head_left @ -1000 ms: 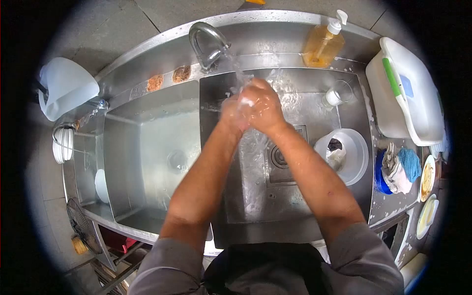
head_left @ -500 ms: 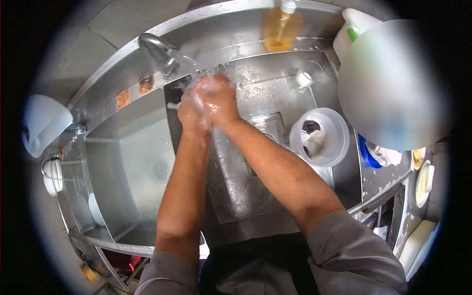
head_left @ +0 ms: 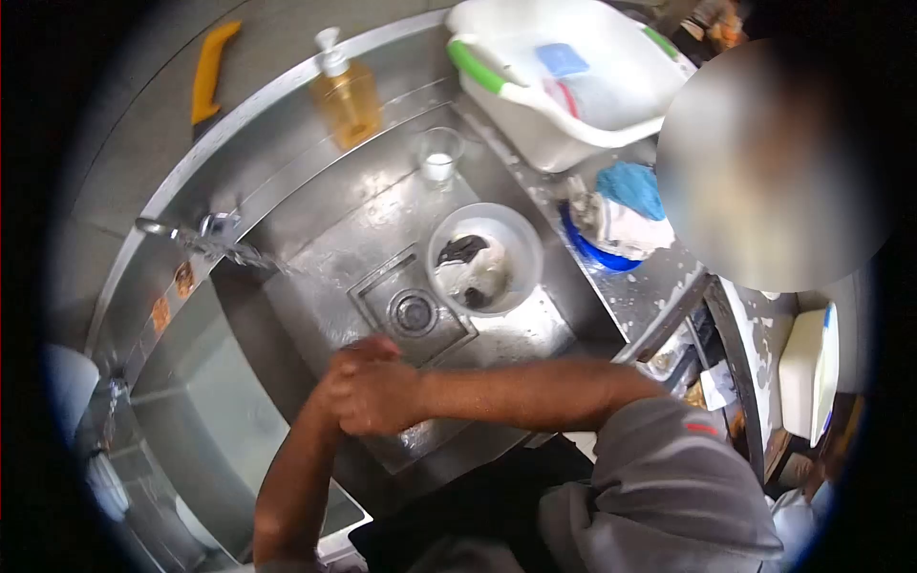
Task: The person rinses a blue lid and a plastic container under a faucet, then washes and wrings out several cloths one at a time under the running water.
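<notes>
Holding cloths: bowl (head_left: 516,244) | soap: bottle (head_left: 349,95) | sponge: tub (head_left: 535,124)

Steel sink (head_left: 315,220) (wet), tap (head_left: 205,234) running.

Your left hand (head_left: 346,380) mostly hidden behind right hand (head_left: 382,396), clasped over it; you cannot tell anything held between. Faucet (head_left: 177,232) spout blurred at far left, shape unclear. Large blurred patch covers right side, hiding part of counter (head_left: 659,286) and edge of cloths (head_left: 626,205) there. Contents of round bowl (head_left: 485,258) in sink (head_left: 363,239): dark and white lumps, too unclear to name. White tub (head_left: 564,95) cut by top edge. Left basin fades into dark lens rim; items there unreadable.
</notes>
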